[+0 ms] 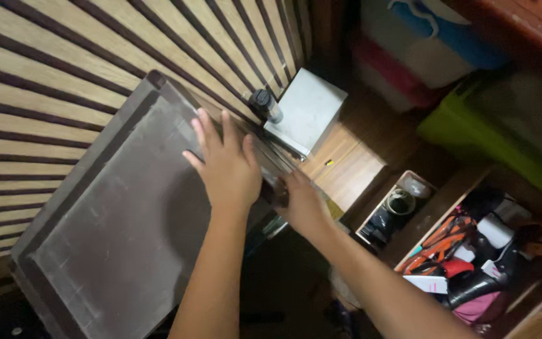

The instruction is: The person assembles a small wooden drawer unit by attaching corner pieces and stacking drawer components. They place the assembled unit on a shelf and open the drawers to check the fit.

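Hands: left hand [226,164] flat on grey panel [120,232], right hand [301,202] grips its edge beside cluttered drawer [472,251].

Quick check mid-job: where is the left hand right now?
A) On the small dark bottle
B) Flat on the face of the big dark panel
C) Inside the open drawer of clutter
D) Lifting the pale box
B: the left hand lies with fingers spread on the large dark panel, while the right hand holds its edge.
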